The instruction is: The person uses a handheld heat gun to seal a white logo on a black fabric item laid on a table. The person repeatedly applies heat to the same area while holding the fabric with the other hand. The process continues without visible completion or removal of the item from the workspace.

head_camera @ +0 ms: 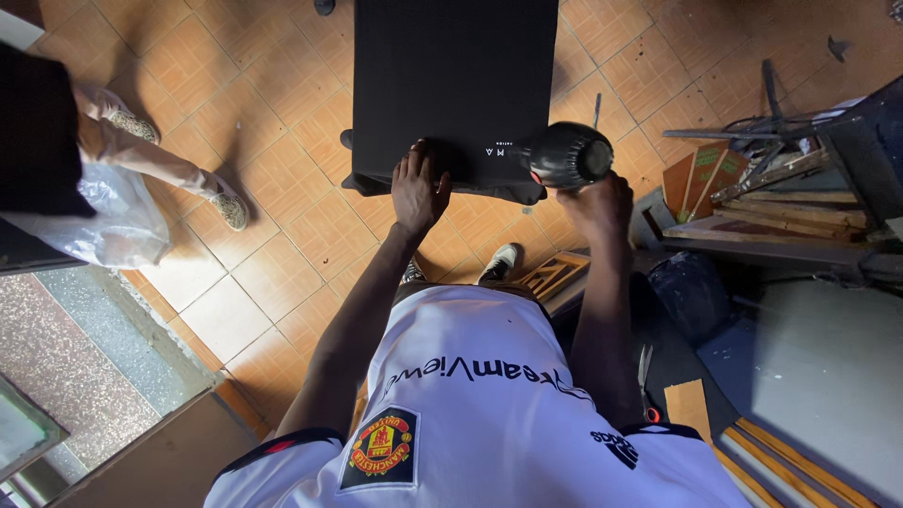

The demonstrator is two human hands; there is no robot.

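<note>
On tiled floor (282,188), seen from above: black flat panel (451,85), propped near shoes (499,261). Stack of wooden frames (752,202), right side. Another person's legs (141,155), far left, well apart. Black round-bodied power tool (564,155), against panel's lower right edge. Left hand (419,188), flat and unclenched, pressed on panel's lower edge. Right hand (597,202), clenched around tool's handle.

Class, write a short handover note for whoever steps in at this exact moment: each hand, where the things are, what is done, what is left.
Left hand: flat on the black panel, near its close edge.
Right hand: gripping a black handheld tool at the panel's near right corner.
The panel stands on the tiled floor.
Done: cannot tell from this view.
Left: likely the rest of the panel's surface.
</note>
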